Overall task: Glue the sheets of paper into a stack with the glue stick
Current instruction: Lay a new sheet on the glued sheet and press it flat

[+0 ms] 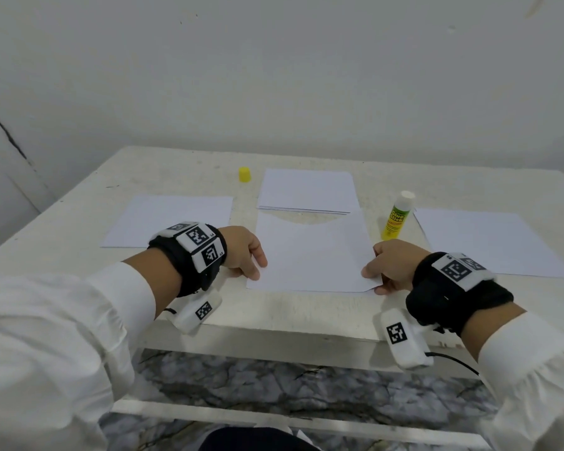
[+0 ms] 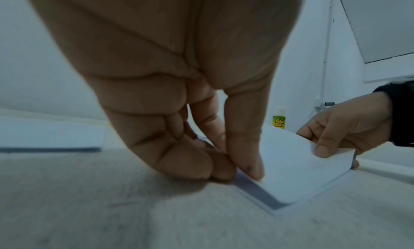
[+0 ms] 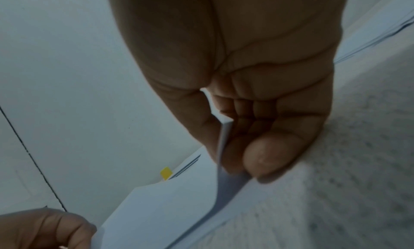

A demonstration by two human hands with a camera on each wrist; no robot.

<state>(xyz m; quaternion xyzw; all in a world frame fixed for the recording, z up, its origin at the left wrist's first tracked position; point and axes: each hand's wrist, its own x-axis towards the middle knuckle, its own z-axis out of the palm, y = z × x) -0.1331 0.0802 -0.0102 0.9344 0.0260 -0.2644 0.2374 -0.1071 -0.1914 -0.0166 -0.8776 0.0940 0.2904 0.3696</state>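
Note:
A white sheet of paper [image 1: 310, 255] lies in the middle of the table, near the front edge. My left hand [image 1: 256, 268] pinches its near left corner between thumb and fingers [image 2: 246, 168]. My right hand [image 1: 373, 281] pinches the near right corner, and the paper's edge [image 3: 224, 146] curls up between thumb and fingers. The near edge of the sheet [image 2: 291, 173] is raised a little, and the edge of another sheet shows under it. The glue stick [image 1: 398, 216] stands upright and uncapped just right of the sheet. Its yellow cap [image 1: 244, 174] stands at the back left.
A thin stack of sheets [image 1: 306, 190] lies behind the held sheet. Single sheets lie to the left [image 1: 173, 219] and to the right [image 1: 482, 242]. The white table [image 1: 290, 314] stands against a pale wall, and marbled floor shows below its front edge.

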